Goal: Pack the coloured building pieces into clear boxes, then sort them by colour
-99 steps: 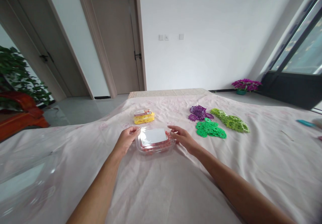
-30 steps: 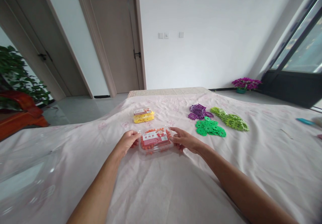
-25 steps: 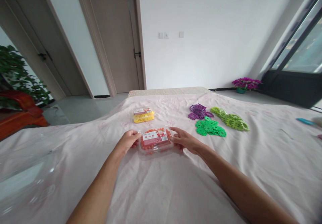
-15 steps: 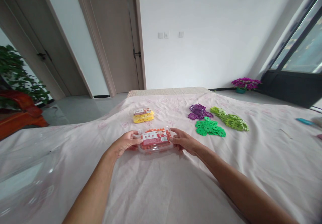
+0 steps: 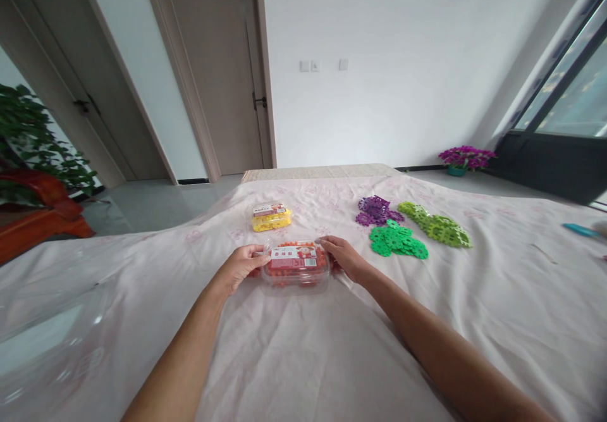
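A clear plastic box (image 5: 294,278) full of orange-red pieces, with a red-and-white label on its lid, is between my two hands on the cloth. My left hand (image 5: 243,266) pinches its left end, the thumb at the lid's edge. At the far right corner, the fingers of my right hand (image 5: 346,259) are closed against the rim; its thumb is hidden. Behind this one is a similar clear box (image 5: 272,219) holding yellow pieces.
Flower-shaped plastic pieces lie in piles on the right: purple (image 5: 374,209), green (image 5: 397,241) and lime (image 5: 436,224). A large clear plastic container (image 5: 52,333) is at the near left. A blue object (image 5: 579,229) lies far right on the pale cloth (image 5: 303,359).
My right hand has shifted from the box's right side toward its far right corner, and its thumb has left the lid. My left hand still grips the left end.
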`<control>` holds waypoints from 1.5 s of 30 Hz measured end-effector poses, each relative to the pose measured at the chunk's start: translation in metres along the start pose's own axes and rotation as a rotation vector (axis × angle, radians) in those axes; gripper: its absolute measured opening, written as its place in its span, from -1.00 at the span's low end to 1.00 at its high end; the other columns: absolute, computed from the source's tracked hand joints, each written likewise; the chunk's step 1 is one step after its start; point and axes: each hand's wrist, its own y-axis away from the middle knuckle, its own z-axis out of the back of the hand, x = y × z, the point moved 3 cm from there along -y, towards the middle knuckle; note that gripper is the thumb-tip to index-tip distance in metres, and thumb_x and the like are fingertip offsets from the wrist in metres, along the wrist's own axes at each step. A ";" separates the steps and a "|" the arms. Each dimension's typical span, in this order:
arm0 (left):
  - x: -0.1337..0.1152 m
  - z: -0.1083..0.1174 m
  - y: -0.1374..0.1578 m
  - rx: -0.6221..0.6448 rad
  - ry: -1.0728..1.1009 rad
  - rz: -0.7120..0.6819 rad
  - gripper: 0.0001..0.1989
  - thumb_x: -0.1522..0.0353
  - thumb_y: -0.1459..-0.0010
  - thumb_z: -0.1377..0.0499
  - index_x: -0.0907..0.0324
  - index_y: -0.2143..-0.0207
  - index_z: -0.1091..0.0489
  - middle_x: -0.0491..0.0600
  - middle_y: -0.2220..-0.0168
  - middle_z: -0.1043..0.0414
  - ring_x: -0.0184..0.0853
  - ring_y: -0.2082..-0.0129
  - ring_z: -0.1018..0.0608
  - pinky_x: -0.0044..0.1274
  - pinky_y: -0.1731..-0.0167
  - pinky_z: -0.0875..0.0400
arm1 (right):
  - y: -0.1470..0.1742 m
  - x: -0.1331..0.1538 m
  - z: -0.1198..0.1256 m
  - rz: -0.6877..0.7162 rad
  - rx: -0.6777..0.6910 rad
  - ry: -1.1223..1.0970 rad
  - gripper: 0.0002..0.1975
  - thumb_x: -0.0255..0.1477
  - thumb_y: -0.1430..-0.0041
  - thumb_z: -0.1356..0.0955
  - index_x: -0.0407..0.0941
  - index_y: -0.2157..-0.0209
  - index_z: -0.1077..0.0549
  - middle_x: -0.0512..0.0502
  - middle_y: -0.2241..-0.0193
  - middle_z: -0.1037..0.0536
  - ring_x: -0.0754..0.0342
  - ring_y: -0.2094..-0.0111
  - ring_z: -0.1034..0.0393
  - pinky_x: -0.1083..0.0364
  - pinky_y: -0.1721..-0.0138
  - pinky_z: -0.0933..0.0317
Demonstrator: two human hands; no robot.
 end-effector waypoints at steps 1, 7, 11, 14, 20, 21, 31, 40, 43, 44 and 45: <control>-0.001 0.000 0.002 0.001 -0.042 0.002 -0.40 0.10 0.15 -0.33 0.25 0.09 -0.39 -0.02 0.36 -0.50 -0.32 0.39 -0.51 -0.55 0.42 -0.35 | -0.001 0.000 -0.001 0.003 -0.006 0.004 -0.66 -0.15 -0.12 -0.32 -0.15 0.28 -0.45 0.11 0.67 -0.29 0.23 0.70 -0.14 0.25 0.75 0.03; -0.002 0.004 0.014 0.188 -0.312 0.102 -0.48 -0.07 0.14 -0.25 0.22 0.45 -0.32 -0.09 0.56 -0.42 -0.36 0.56 -0.47 -0.56 0.54 -0.30 | -0.003 -0.001 0.000 -0.013 -0.021 0.008 -0.70 -0.18 -0.09 -0.33 -0.16 0.35 -0.44 0.10 0.69 -0.30 0.23 0.72 -0.15 0.23 0.76 0.03; 0.007 0.007 0.013 0.312 -0.247 0.155 -0.48 -0.08 0.12 -0.23 0.22 0.47 -0.31 -0.08 0.58 -0.41 -0.40 0.61 -0.43 -0.58 0.57 -0.23 | -0.005 -0.007 0.000 -0.072 -0.022 -0.030 -0.78 -0.25 -0.06 -0.31 -0.14 0.45 -0.38 0.11 0.72 -0.28 0.23 0.75 -0.13 0.23 0.78 0.06; 0.013 0.008 0.009 0.325 -0.181 0.154 -0.48 -0.07 0.10 -0.23 0.23 0.46 -0.34 -0.07 0.57 -0.43 -0.44 0.62 -0.40 -0.60 0.57 -0.19 | -0.007 -0.009 -0.001 -0.100 -0.026 -0.087 -0.82 -0.29 -0.02 -0.32 -0.12 0.48 -0.34 0.13 0.72 -0.26 0.24 0.76 -0.10 0.24 0.79 0.12; 0.020 0.007 0.003 0.346 -0.127 0.115 -0.51 -0.04 0.06 -0.23 0.24 0.47 -0.35 -0.06 0.56 -0.44 -0.47 0.61 -0.36 -0.61 0.57 -0.10 | -0.008 -0.011 -0.004 -0.081 -0.077 -0.118 -0.82 -0.28 0.01 -0.32 -0.11 0.45 -0.32 0.17 0.74 -0.22 0.26 0.77 -0.04 0.24 0.77 0.22; 0.021 0.007 0.002 0.347 -0.122 0.111 -0.52 -0.03 0.06 -0.23 0.24 0.48 -0.35 -0.06 0.56 -0.44 -0.47 0.61 -0.35 -0.61 0.57 -0.09 | -0.008 -0.011 -0.005 -0.073 -0.084 -0.119 -0.81 -0.28 0.01 -0.33 -0.11 0.45 -0.32 0.18 0.74 -0.21 0.27 0.77 -0.02 0.24 0.77 0.22; 0.025 0.004 0.001 0.297 -0.059 0.110 -0.54 0.01 0.14 -0.30 0.23 0.51 -0.34 -0.08 0.59 -0.43 -0.52 0.65 -0.27 -0.63 0.60 -0.01 | -0.002 -0.008 -0.005 -0.018 -0.050 -0.117 -0.75 -0.23 -0.03 -0.35 -0.12 0.42 -0.30 0.20 0.73 -0.21 0.30 0.76 0.00 0.27 0.77 0.22; 0.029 0.007 -0.011 0.020 0.225 -0.039 -0.40 -0.16 0.05 -0.13 0.24 0.36 -0.37 -0.06 0.47 -0.43 -0.45 0.53 -0.44 -0.63 0.57 -0.21 | 0.002 -0.006 0.020 -0.016 0.047 -0.129 -0.69 -0.18 -0.06 -0.38 -0.13 0.33 -0.33 0.07 0.67 -0.42 0.21 0.72 -0.27 0.25 0.73 -0.15; 0.031 -0.001 -0.013 -0.132 0.138 -0.175 -0.43 -0.13 -0.01 -0.10 0.24 0.36 -0.38 -0.05 0.48 -0.42 -0.40 0.50 -0.46 -0.62 0.57 -0.24 | -0.006 -0.007 0.038 0.021 -0.129 -0.206 -0.77 -0.27 -0.05 -0.37 -0.13 0.39 -0.32 0.06 0.66 -0.42 0.21 0.71 -0.29 0.24 0.72 -0.18; 0.031 -0.005 -0.013 -0.156 0.074 -0.207 -0.45 -0.11 -0.03 -0.09 0.23 0.37 -0.39 -0.05 0.49 -0.42 -0.39 0.51 -0.46 -0.61 0.57 -0.24 | -0.010 -0.007 0.043 0.029 -0.195 -0.226 -0.80 -0.30 -0.04 -0.36 -0.13 0.42 -0.32 0.04 0.65 -0.43 0.20 0.70 -0.30 0.24 0.70 -0.20; 0.031 -0.010 -0.012 -0.162 0.002 -0.237 -0.47 -0.09 -0.07 -0.07 0.23 0.38 -0.40 -0.04 0.49 -0.42 -0.38 0.51 -0.46 -0.60 0.56 -0.25 | -0.014 -0.007 0.047 0.033 -0.255 -0.246 -0.83 -0.34 -0.03 -0.35 -0.14 0.44 -0.31 0.01 0.64 -0.45 0.19 0.68 -0.32 0.23 0.69 -0.23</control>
